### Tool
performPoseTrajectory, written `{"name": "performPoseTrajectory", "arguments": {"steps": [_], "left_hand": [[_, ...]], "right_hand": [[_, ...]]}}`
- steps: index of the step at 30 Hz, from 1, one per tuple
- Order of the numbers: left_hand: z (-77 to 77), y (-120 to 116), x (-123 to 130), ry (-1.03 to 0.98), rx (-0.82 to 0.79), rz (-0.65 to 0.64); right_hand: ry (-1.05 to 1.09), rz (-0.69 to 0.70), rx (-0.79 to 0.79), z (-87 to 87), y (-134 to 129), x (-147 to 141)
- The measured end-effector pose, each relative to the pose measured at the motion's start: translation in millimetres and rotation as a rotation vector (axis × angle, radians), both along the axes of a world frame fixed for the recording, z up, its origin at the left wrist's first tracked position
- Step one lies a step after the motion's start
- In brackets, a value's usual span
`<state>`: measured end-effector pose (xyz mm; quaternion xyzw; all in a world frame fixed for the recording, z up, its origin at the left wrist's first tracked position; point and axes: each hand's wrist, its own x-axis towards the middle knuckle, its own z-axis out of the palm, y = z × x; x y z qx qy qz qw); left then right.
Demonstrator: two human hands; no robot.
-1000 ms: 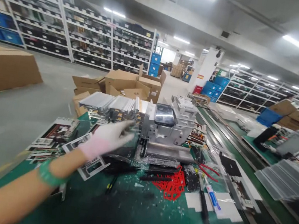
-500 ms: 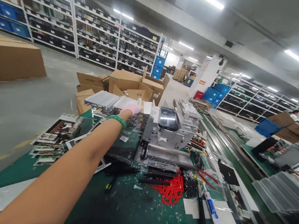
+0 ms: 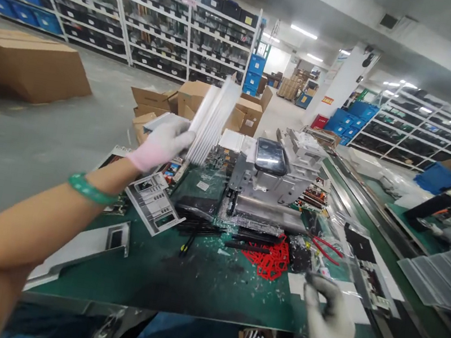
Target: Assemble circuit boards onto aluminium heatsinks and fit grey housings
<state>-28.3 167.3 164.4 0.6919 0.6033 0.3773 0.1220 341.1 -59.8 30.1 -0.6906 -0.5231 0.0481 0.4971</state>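
My left hand (image 3: 165,145), in a white and pink glove, is closed around a silver finned heat sink (image 3: 214,121), raised and tilted above the table. More finned heat sinks (image 3: 232,140) lie just beyond it. At lower right my gloved right hand (image 3: 328,319) has its fingers curled in over white sheets (image 3: 297,284); what they hold, if anything, is hidden. A metal fixture (image 3: 270,184) with a phone (image 3: 271,156) on top stands between and beyond the hands. Below my left hand lies a flat metal panel with cut-outs (image 3: 154,203).
Red plastic frames (image 3: 271,259) and black strips (image 3: 247,247) lie mid-table. Red-handled pliers (image 3: 326,249) rest at right. A bent metal panel (image 3: 84,249) sits at front left. Open cardboard boxes (image 3: 194,95) stand behind the table; a conveyor (image 3: 357,204) runs along the right.
My left hand has come back from the heat sink pile toward me, lifting a heat sink. My right hand has entered at lower right. The camera view has tilted down.
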Motion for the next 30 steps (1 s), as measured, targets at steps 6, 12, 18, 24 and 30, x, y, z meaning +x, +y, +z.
{"name": "performPoseTrajectory", "arguments": {"steps": [6, 12, 18, 24, 30], "left_hand": [[-58.3, -123, -7, 0.601, -0.127, -0.409], [-128.6, -167, 19, 0.802, -0.29, -0.539], [-148.5, -163, 17, 0.817, -0.211, -0.508], [-159.1, -164, 15, 0.791, -0.153, -0.468], [-161.2, -160, 15, 0.679, -0.082, -0.33]], "right_hand": [[-0.031, 0.43, -0.073, 14.0, 81, -42], [-0.634, 1.049, -0.331, 17.1, 142, -116], [-0.935, 1.06, -0.418, -5.8, 172, -174], [-1.082, 1.004, -0.376, -9.1, 162, -181], [-1.063, 0.832, -0.375, -0.1, 154, -161]]}}
